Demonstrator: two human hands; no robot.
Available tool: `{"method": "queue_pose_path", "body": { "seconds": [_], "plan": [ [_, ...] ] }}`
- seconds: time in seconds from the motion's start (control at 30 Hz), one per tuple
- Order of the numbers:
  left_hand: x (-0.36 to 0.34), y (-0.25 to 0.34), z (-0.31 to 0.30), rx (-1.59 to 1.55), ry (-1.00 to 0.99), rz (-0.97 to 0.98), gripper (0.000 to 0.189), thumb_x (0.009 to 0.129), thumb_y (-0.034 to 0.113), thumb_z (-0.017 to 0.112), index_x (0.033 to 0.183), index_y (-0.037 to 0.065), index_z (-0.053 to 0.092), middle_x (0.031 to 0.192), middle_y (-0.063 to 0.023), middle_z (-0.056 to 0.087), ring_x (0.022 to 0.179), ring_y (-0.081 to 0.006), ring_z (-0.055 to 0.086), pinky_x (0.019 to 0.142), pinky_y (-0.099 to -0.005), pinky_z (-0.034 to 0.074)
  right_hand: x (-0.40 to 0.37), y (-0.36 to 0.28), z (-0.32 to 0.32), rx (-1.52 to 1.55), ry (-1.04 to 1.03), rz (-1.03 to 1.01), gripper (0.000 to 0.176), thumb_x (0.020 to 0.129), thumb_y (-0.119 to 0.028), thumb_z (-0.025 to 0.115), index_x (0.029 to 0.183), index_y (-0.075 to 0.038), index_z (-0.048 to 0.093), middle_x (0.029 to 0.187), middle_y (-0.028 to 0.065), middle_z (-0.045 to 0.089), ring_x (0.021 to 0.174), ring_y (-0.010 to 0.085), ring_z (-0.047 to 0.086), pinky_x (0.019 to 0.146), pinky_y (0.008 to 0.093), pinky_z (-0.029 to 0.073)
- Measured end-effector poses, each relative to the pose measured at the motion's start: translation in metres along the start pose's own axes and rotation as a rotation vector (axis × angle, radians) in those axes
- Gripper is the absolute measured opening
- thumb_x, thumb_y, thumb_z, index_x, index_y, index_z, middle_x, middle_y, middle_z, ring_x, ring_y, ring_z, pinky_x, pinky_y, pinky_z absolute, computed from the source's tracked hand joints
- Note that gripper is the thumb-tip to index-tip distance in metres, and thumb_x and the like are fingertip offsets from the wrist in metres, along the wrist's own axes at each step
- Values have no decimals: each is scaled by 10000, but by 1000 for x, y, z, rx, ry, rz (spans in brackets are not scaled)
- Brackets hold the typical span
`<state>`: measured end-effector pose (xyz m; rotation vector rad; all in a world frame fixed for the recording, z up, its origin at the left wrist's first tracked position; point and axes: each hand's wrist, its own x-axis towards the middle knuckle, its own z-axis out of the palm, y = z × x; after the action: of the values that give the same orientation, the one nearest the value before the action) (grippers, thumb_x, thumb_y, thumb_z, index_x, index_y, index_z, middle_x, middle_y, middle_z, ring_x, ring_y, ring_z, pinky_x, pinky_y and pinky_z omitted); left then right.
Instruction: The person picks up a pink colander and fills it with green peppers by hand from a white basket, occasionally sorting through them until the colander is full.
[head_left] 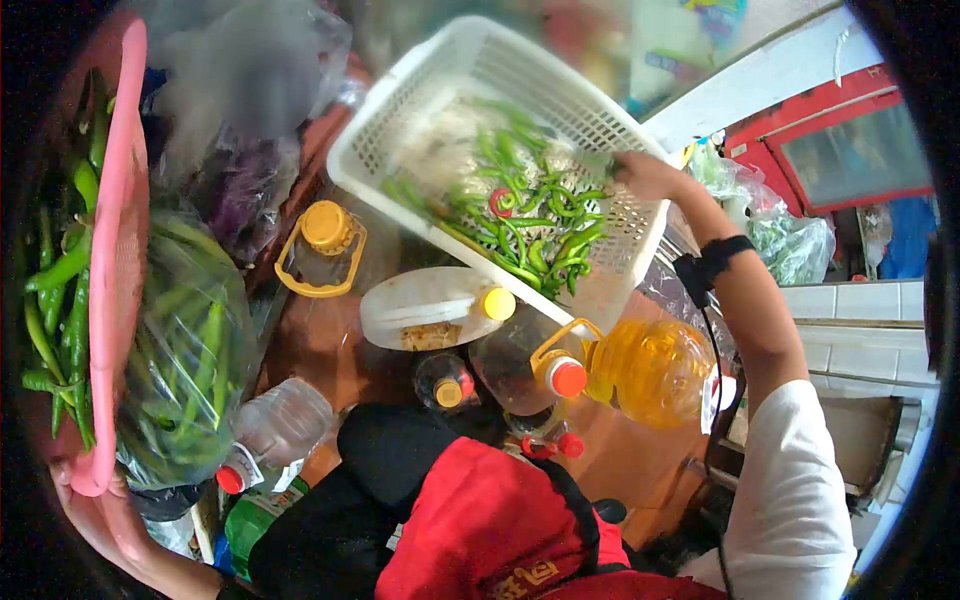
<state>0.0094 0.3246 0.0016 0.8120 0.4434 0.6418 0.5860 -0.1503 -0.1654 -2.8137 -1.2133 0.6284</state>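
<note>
At the right end of a white perforated plastic basket (pixel 345 165), the right hand (pixel 645 175) reaches over the rim, its fingertips blurred and bent inward; whether they are closed on a pepper or only touch the basket cannot be told. The left hand (pixel 100 500) is against the lower end of a pink plastic basket's rim (pixel 103 300), its fingers partly hidden, so how tightly they curl does not show.

Beside the right fingers, small curly green peppers (pixel 565 220), with one red curl (pixel 500 203) among them, lie heaped toward the white basket's near side. If that hand pressed or pulled hard on its end, the basket might tip and spill them. Long green peppers (pixel 75 290) lie inside the pink basket; a slack left grip could let its rim drop, likely onto the clear plastic bag of green peppers (pixel 190 350) just beside it.

Farther out, a large clear jug of golden liquid (pixel 650 375) and a translucent yellow-capped jug (pixel 420 305) stand close to the white basket's near edge; a sudden shift there could knock them.
</note>
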Motion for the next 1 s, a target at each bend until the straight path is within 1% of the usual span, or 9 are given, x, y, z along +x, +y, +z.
{"method": "queue_pose_path", "body": {
  "seconds": [0.07, 0.17, 0.4, 0.63, 0.7, 0.73, 0.8, 0.9, 1.0],
  "plan": [
    [-1, 10, -13, -117, -7, -40, 538, 820, 15, 369, 1311, -13, 153, 1348, -200, 225, 1197, -310, 311, 938, -535, 323, -7, -3, -6, 131, 228, -108, 392, 715, -184, 520, 1047, 19, 486, 892, 234, 572, 870, 370, 546, 768, 405, 425],
    [0, 4, -6, -169, -46, -37, 528, 826, 18, 361, 1311, -15, 154, 1339, -203, 244, 1193, -311, 317, 937, -536, 322, -7, -29, 3, -175, -53, 220, 343, 710, -155, 503, 1041, -72, 535, 913, 211, 585, 910, 325, 554, 798, 404, 427],
    [9, 5, -15, -157, -186, -20, 517, 852, 56, 357, 1317, -14, 145, 1331, -200, 257, 1187, -314, 321, 929, -542, 330, 19, -17, 64, -328, -73, 90, 284, 712, -126, 513, 988, -107, 576, 1027, 110, 555, 962, 285, 541, 778, 388, 460],
    [0, -3, 17, -30, -38, 4, 495, 861, 59, 351, 1308, -25, 156, 1340, -193, 228, 1173, -306, 331, 932, -536, 334, 19, -4, 57, -448, 15, -45, 270, 743, -207, 559, 972, -64, 562, 956, 128, 580, 887, 304, 565, 761, 402, 457],
    [5, -26, 61, 507, 577, 247, 479, 880, 58, 313, 1316, -22, 132, 1357, -188, 197, 1199, -309, 298, 944, -541, 313, 16, -11, 34, -67, -47, -22, 260, 815, -252, 526, 920, -16, 549, 881, 124, 594, 809, 265, 579, 694, 345, 471],
    [6, -21, 46, 505, 576, 245, 479, 880, 58, 313, 1316, -22, 132, 1357, -188, 197, 1199, -309, 298, 944, -541, 313, 12, -17, 22, -69, -47, -20, 260, 815, -252, 526, 920, -16, 549, 881, 124, 594, 809, 265, 579, 694, 345, 471],
    [6, -5, 0, 92, -459, -2, 445, 900, 72, 272, 1314, -22, 141, 1356, -185, 208, 1217, -309, 270, 966, -533, 284, 2, -37, -1, 768, -172, 95, 256, 860, -235, 491, 941, 4, 534, 821, 106, 598, 715, 194, 584, 623, 289, 472],
    [0, 3, 1, 49, -122, 47, 462, 859, 53, 360, 1284, -45, 205, 1314, -216, 280, 1138, -304, 379, 918, -488, 374, -11, -56, -16, 1057, -140, 124, 289, 866, -222, 497, 1045, 2, 463, 807, 97, 591, 616, 148, 566, 578, 263, 465],
    [-1, -4, 16, 33, -130, -14, 456, 862, 45, 343, 1286, -47, 200, 1321, -219, 261, 1140, -305, 368, 922, -484, 366, -22, -78, -27, 1264, -153, 100, 359, 860, -205, 503, 1118, 14, 385, 811, 123, 592, 569, 163, 558, 564, 276, 474]
  ]
}}
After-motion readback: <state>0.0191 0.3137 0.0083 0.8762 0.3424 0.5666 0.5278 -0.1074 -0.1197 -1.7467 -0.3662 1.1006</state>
